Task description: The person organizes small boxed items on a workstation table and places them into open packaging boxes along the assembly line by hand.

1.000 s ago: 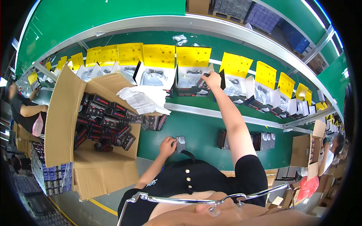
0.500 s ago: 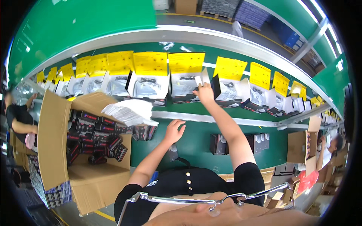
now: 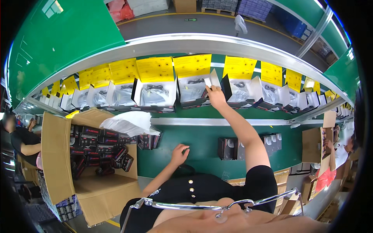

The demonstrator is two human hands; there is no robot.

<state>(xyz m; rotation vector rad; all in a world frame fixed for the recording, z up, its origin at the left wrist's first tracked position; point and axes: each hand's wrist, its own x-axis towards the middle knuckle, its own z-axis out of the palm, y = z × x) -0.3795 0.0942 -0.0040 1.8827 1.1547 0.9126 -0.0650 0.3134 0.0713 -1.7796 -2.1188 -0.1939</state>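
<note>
My right hand [image 3: 216,96] reaches to the right side of an open box [image 3: 190,92] with a raised yellow lid. Its fingers are closed on a small black box [image 3: 205,92] with a pale end, partly hidden by the hand. Inside the open box lie a clear-bagged item and a black cable. My left hand [image 3: 180,154] hovers over the green table near my body, fingers loosely curled, thumb apart, holding nothing. Small black boxes [image 3: 145,141] stand to its left, beside the carton.
A large cardboard carton [image 3: 56,155] with several small black boxes inside stands at left, white sheeting [image 3: 128,123] over its corner. More yellow-lidded boxes [image 3: 155,95] line the shelf. Black boxes [image 3: 227,148] stand below my right forearm. Other people [image 3: 25,136] work at both sides.
My right hand has shifted slightly right and stays at the same open box. The left hand has drawn down toward my body. The whole view has shifted a little.
</note>
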